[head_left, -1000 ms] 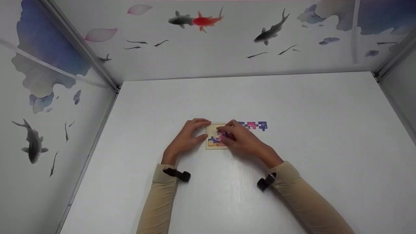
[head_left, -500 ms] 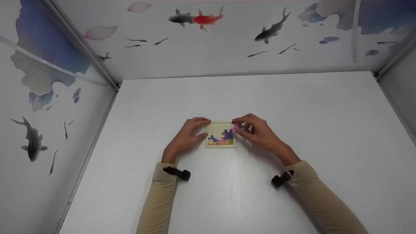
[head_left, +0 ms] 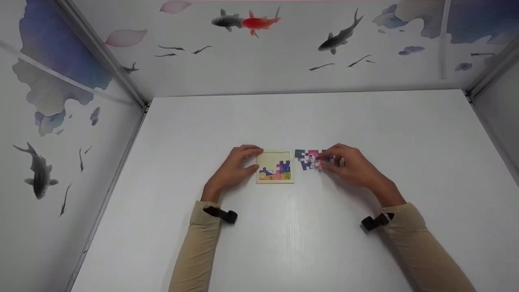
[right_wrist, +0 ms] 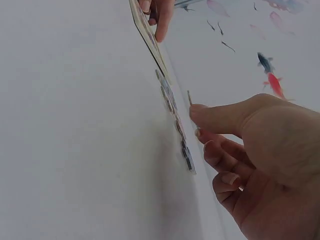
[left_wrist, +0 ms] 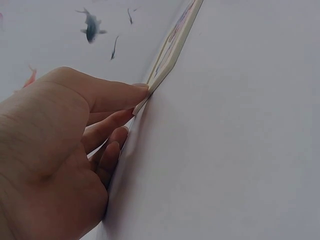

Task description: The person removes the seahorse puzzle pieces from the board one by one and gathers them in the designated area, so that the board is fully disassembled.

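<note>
A small square wooden puzzle tray (head_left: 268, 159) lies on the white table, its lower part and right side filled with colourful pieces (head_left: 285, 166). At its left edge, my left hand (head_left: 235, 168) grips the tray between thumb and fingers; the left wrist view shows the thumb (left_wrist: 122, 97) right on the rim. To the right of the tray, my right hand (head_left: 354, 166) pinches a puzzle piece (right_wrist: 189, 97), seen nearly edge-on above the table in the right wrist view. Several loose puzzle pieces (head_left: 300, 154) in purple and pink lie below and beside those fingers, which partly cover them.
The white table (head_left: 259, 243) meets a back wall (head_left: 284, 77) painted with fish and petals. Another painted panel (head_left: 81, 134) rises at the left. Both wrists wear black straps with small cameras (head_left: 369, 223).
My right hand has moved right, from over the tray to the loose pieces, carrying a pinkish piece away from the tray. My left hand stays at the tray's left edge.
</note>
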Demonstrator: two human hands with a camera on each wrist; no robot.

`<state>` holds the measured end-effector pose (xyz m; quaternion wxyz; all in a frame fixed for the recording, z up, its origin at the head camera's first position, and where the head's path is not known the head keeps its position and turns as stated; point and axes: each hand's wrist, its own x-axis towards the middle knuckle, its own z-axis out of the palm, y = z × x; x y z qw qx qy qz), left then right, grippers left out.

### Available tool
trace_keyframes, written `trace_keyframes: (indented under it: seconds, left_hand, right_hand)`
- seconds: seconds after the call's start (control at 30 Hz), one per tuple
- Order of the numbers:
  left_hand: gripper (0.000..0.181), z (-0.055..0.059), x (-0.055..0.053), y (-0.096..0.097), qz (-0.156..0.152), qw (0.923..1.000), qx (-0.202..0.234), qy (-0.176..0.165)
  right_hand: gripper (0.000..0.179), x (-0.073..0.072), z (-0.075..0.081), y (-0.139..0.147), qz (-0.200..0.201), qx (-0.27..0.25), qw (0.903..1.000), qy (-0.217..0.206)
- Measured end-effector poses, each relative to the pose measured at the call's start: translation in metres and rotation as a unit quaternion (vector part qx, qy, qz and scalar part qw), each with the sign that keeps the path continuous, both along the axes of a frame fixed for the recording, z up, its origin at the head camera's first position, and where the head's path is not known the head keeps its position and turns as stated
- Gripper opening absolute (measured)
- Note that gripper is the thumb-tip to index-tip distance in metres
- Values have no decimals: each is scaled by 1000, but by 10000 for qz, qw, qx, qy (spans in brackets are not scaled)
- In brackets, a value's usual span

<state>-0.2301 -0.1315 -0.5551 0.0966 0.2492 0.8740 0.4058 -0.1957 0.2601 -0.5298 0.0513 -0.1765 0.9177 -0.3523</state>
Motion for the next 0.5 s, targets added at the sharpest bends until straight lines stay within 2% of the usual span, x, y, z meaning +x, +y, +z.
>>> trace_keyframes:
  seconds: [0.2, 0.5]
  left_hand:
    - [48, -1, 1, -1, 22, 10000, 55, 6]
    - [48, 1, 0, 0, 6, 10000, 25, 37]
  right_hand:
    - [24, 0, -6, -3, 151, 341, 9993, 36]
    - [28, 2, -4, -9, -158, 658, 9976, 137]
